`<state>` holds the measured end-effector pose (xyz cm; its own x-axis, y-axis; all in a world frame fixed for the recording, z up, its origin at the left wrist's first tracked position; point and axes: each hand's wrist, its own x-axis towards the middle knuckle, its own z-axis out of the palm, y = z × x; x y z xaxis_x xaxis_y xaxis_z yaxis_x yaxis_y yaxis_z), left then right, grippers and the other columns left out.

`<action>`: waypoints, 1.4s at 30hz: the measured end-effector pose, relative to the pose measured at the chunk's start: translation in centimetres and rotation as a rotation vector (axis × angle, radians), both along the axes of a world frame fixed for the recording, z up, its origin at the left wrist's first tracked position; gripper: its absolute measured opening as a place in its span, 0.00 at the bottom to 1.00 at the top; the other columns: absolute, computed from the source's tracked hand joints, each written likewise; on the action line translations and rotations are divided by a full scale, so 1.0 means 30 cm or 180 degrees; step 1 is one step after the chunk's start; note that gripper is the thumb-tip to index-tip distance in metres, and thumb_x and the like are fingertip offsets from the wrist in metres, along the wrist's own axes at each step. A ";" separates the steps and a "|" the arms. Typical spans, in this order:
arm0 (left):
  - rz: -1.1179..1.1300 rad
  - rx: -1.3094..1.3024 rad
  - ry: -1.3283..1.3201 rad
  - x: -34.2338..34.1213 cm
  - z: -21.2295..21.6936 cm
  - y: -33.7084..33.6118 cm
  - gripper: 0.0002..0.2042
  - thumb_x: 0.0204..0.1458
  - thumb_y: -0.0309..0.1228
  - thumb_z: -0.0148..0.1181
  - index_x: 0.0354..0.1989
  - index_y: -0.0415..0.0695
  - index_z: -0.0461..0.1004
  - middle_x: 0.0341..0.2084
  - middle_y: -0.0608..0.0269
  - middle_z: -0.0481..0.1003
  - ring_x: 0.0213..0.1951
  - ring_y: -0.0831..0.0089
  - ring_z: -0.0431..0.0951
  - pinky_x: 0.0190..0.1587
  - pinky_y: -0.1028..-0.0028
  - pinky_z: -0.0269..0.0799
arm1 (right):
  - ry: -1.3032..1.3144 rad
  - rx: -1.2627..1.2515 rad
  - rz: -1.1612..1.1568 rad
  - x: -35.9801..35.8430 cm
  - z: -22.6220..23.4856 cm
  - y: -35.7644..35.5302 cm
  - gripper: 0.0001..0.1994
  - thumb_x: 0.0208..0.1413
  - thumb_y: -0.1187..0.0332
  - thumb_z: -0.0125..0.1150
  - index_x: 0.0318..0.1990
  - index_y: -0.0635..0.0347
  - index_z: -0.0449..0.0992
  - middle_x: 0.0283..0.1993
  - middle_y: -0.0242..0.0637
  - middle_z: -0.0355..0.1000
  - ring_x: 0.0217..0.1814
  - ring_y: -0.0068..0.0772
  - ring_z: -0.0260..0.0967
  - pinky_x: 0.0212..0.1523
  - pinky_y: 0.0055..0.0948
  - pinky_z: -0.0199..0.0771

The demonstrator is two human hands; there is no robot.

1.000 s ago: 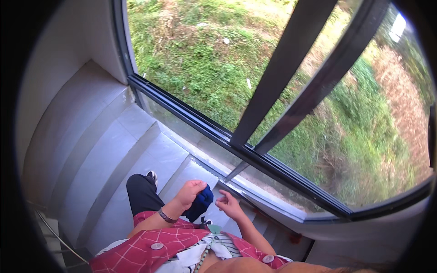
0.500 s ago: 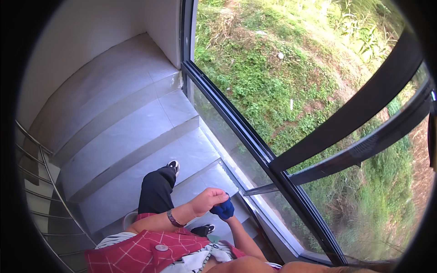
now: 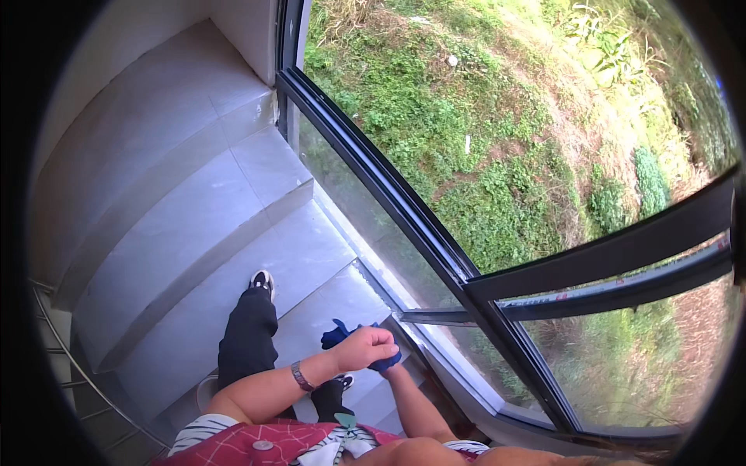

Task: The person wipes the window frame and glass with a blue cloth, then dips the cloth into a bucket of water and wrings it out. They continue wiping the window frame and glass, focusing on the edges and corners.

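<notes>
Head view, looking down. Left hand [image 3: 367,349] in front of the torso, fingers curled closed on blue cloth [image 3: 335,335]; a loose flap with finger-like ends shows beyond it, to the left. Right hand [image 3: 388,360] touching it, mostly covered in the same blue; bare forearm below. Right fingers hidden, so cannot tell whether that hand is open or closed. Cannot tell either if the blue is one piece or two. No writing made out on the cloth.

Watch [image 3: 303,376] with a metal-look band on the left wrist; face turned away from view. Red clothing with white lines, a pale button [image 3: 263,445] and a green pendant [image 3: 346,420] at the lower edge. Dark trousers [image 3: 249,334], left shoe [image 3: 263,281] black and white, set on grey steps [image 3: 264,245] that curve up to the left. Metal rail [image 3: 78,365] at lower left.

Dark window frame [image 3: 373,186] runs diagonally on the right, green slope [image 3: 435,116] outside. Along one bar of it lies a pale strip [image 3: 622,281] with small coloured marks (perhaps print, too small and bent to read).
</notes>
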<state>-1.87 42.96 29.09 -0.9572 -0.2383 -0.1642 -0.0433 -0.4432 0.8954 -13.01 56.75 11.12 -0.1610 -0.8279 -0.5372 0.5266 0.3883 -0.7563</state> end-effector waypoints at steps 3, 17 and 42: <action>-0.0575 -0.0167 0.0057 0.031 -0.014 -0.032 0.12 0.54 0.33 0.56 0.22 0.40 0.72 0.17 0.74 0.67 0.23 0.87 0.63 0.26 0.80 0.62 | -0.0004 0.0674 -0.0028 0.081 -0.135 0.059 0.13 0.51 0.65 0.61 0.44 0.57 0.73 0.46 0.35 0.72 0.47 0.32 0.69 0.46 0.30 0.71; -0.0940 -0.2475 -0.0548 0.106 0.053 -0.170 0.11 0.51 0.38 0.54 0.25 0.43 0.71 0.21 0.53 0.74 0.29 0.53 0.75 0.29 0.58 0.67 | 0.0630 0.0797 -0.0004 -0.048 -0.079 -0.130 0.15 0.50 0.64 0.60 0.45 0.57 0.73 0.47 0.39 0.71 0.52 0.40 0.66 0.51 0.35 0.67; -0.1417 -0.3350 -0.1086 0.040 0.005 -0.420 0.12 0.49 0.34 0.58 0.37 0.40 0.73 0.32 0.50 0.78 0.40 0.54 0.78 0.40 0.58 0.74 | 0.6880 0.0523 -0.0103 -0.315 0.438 -1.158 0.15 0.36 0.56 0.65 0.22 0.56 0.70 0.25 0.43 0.68 0.33 0.52 0.67 0.34 0.43 0.62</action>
<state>-0.66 30.35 29.23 -0.9347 -0.0666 -0.3491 -0.3137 0.6162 0.7224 -22.45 22.00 24.26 -0.4609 -0.7910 0.4023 -0.8629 0.5053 0.0050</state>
